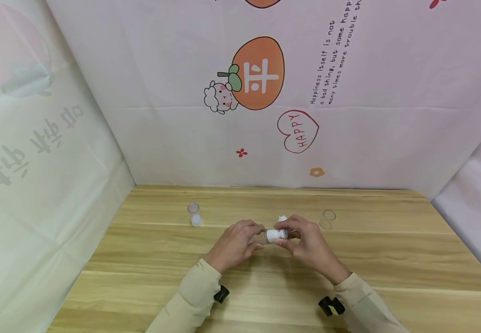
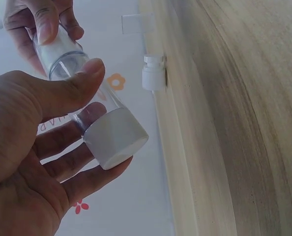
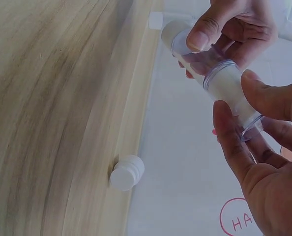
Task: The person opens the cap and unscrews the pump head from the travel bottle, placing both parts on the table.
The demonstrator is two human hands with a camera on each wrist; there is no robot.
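Observation:
A slim bottle [image 1: 274,235] with clear walls and white parts lies slanted between both hands above the table. My left hand [image 1: 235,243] holds its clear section, thumb on one side and fingers on the other, near the white end piece [image 2: 116,137]. At the opposite end my right hand [image 1: 308,243] pinches the white-filled section [image 3: 229,88] between thumb and fingers. A clear ring edge shows midway along the bottle; whether the two sections are joined there I cannot tell. Behind the right hand's fingers stands a white pump head [image 2: 154,73], partly hidden in the head view.
A clear tube [image 1: 193,210] with a white piece at its bottom stands to the left on the wooden table [image 1: 161,282]. Farther right is a clear open cylinder [image 1: 327,220]. Printed cloth walls [image 1: 182,138] close off the back and sides.

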